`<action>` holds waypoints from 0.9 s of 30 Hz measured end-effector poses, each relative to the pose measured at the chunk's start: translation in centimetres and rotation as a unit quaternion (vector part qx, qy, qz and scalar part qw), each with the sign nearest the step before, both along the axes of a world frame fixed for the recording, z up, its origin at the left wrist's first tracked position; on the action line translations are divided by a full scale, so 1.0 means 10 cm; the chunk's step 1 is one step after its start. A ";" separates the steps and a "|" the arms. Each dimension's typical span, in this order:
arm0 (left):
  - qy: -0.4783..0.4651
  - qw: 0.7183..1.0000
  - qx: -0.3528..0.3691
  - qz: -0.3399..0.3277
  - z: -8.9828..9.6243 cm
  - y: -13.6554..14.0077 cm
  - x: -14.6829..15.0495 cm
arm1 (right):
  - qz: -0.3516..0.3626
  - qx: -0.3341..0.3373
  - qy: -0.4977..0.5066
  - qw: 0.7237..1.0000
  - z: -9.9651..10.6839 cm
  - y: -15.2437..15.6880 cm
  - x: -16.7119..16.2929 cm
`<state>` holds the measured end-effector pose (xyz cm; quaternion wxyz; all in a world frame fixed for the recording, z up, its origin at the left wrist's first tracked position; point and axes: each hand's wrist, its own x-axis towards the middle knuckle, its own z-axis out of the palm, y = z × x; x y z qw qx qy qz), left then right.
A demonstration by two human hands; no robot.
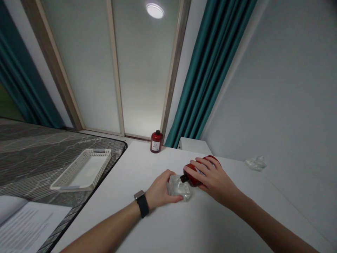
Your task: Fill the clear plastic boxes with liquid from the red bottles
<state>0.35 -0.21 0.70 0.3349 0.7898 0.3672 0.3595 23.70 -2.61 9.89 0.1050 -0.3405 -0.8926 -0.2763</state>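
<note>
Standing bottle (157, 137), centre: label (155, 146) shows what looks like "M"; smaller print unreadable.
Held bottle (194, 181), right of centre: label mostly covered, unreadable.
Open book (34, 225), lower left: printed lines, too blurred.

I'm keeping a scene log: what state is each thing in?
Black-tipped red cylindrical bottle, tilted, held by right hand
Clear squarish container, held by left hand; contents unclear
Black-capped red cylindrical bottle with white label, upright, capped
Thin clear plastic, crumpled
White perforated plastic basket, upright
White printed paper booklet, open
Teal fabric curtains, gathered aside
Round white light, lit
</note>
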 end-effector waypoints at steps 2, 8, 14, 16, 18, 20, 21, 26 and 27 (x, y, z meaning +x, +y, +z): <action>0.000 1.000 -0.001 -0.002 0.00 0.00 0.00 | -0.002 -0.006 0.004 1.000 -0.01 0.00 0.01; 0.004 1.000 -0.001 -0.002 -0.03 0.01 0.01 | -0.002 -0.024 0.018 1.000 -0.06 0.01 0.04; -0.002 1.000 -0.002 0.000 -0.02 0.00 0.01 | -0.012 -0.044 0.029 0.999 -0.07 0.01 0.04; 0.000 1.000 -0.003 0.000 -0.02 0.00 0.01 | -0.013 -0.050 0.029 0.998 -0.07 0.01 0.04; 0.003 1.000 -0.004 0.001 -0.02 0.00 0.01 | -0.012 -0.055 0.029 0.998 -0.08 0.00 0.04; 0.004 1.000 -0.008 0.002 -0.01 0.00 0.01 | -0.009 -0.060 0.033 0.998 -0.08 0.00 0.04; 0.003 1.000 -0.009 0.002 -0.01 0.00 0.01 | -0.009 -0.062 0.037 0.997 -0.09 0.00 0.05; 0.004 1.000 -0.010 0.001 0.00 0.00 0.01 | -0.014 -0.078 0.074 0.994 -0.10 0.00 0.07; 0.005 1.000 -0.011 0.000 0.00 0.00 0.01 | -0.013 -0.082 0.082 0.993 -0.09 0.00 0.07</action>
